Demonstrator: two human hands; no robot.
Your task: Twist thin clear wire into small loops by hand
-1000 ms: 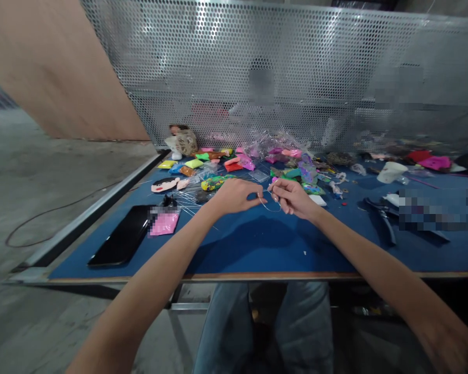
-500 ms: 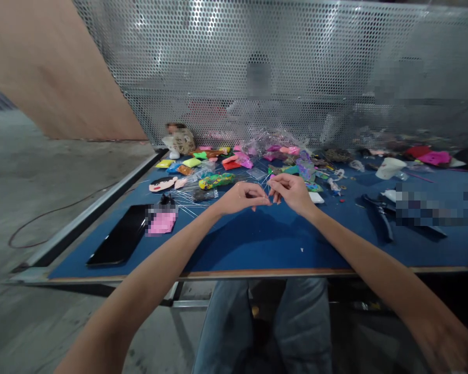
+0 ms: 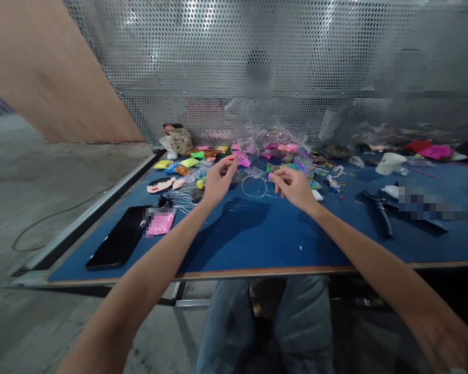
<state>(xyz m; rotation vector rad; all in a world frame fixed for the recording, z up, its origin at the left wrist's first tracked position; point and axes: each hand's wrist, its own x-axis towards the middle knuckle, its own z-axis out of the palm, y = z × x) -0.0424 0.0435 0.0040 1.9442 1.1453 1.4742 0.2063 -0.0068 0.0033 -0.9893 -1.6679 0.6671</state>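
A thin wire loop [image 3: 254, 197] hangs between the two hands above the blue tabletop [image 3: 265, 244], its tail running toward the right hand [image 3: 294, 188]. The right thumb and forefinger pinch a small pink piece [image 3: 270, 176]; whether the curled left hand [image 3: 217, 183] grips a strand cannot be told. The left hand partly hides a yellow packet [image 3: 201, 183]; pliers [image 3: 378, 210] lie at right, before a white cup [image 3: 390, 163].
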